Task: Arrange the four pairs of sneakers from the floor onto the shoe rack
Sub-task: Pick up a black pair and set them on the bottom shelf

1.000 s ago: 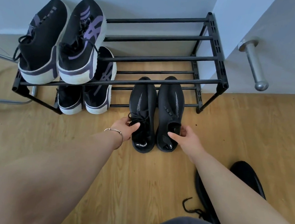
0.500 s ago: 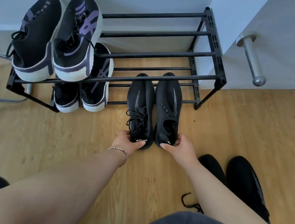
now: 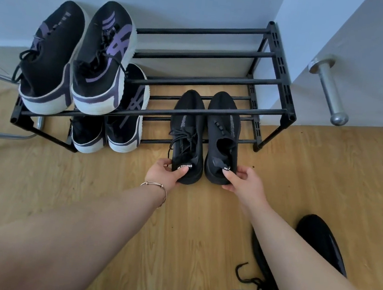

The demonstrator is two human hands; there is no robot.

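A left hand and right hand each pinch the heel of a black knit sneaker, the left sneaker and right sneaker. Both shoes lie toes-first on the lower bars of the black tubular metal rack, heels over the grained wood floor.

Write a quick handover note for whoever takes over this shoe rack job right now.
Left hand: grip on the heel of the left all-black sneaker.
Right hand: grip on the heel of the right all-black sneaker.
Both have toes under the shoe rack top tier, heels hanging out over the floor.
Done: one purple-striped pair on the top tier, a second purple-striped pair below it.
Left: seat this black pair, then shelve the last black pair on the floor beside the right arm.
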